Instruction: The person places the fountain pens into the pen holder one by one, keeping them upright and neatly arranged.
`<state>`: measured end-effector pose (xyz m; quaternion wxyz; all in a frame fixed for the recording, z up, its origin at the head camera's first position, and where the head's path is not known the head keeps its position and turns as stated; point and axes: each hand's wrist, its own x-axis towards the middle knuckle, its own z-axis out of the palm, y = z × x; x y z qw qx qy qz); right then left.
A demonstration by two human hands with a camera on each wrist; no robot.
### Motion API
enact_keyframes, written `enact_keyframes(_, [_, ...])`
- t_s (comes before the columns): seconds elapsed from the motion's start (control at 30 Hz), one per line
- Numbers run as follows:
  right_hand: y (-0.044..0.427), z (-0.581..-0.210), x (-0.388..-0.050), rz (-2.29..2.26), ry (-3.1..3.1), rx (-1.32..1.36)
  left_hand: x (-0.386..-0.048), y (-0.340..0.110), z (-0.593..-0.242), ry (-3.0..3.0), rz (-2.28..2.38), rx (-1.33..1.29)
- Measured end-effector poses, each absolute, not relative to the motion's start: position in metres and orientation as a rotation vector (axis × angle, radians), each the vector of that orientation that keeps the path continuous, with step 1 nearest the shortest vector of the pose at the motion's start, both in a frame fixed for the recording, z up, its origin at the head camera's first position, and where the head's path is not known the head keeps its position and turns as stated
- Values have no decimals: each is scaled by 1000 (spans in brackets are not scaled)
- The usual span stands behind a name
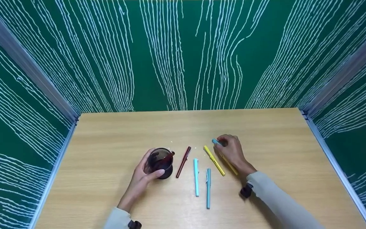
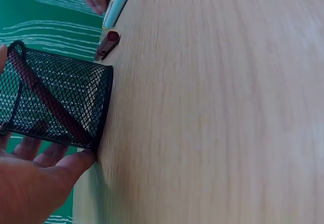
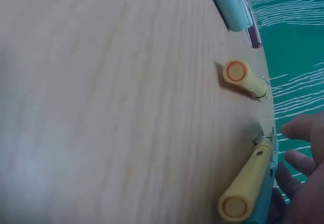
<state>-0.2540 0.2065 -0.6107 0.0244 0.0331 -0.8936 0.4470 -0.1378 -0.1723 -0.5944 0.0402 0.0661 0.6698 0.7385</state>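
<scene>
My left hand [image 1: 145, 171] grips a black mesh pen cup [image 1: 167, 173], fingers and thumb about its sides. One dark red pen [image 1: 170, 155] leans inside it, visible through the mesh in the left wrist view. My right hand [image 1: 232, 149] reaches down over a teal pen [image 1: 214, 141], with bent fingers on both sides of it. In the right wrist view a gap shows between thumb and forefinger; whether they touch the pen is unclear. A yellow pen [image 1: 230, 165] lies close beside that one, partly under the hand.
Between the hands lie another dark red pen [image 1: 183, 162], a light turquoise pen [image 1: 196, 178], a second teal pen [image 1: 208, 188] and another yellow pen [image 1: 214, 161]. The wooden table [image 1: 113, 133] meets green, white-streaked walls [image 1: 157, 63] at the back and sides.
</scene>
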Motion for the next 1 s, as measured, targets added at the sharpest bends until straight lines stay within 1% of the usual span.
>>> enact_keyframes(0.3, [202,-612,-257,1256,-2723,172,-135,-172,-596,2053,2250,183])
enact_keyframes(0.77, [210,-607,-258,1228,-2761,52,-138,-171,-595,2070,2242,179])
enact_keyframes(1.0, [220,-609,-250,1209,-2751,37,-137,-173,-596,2062,2259,171])
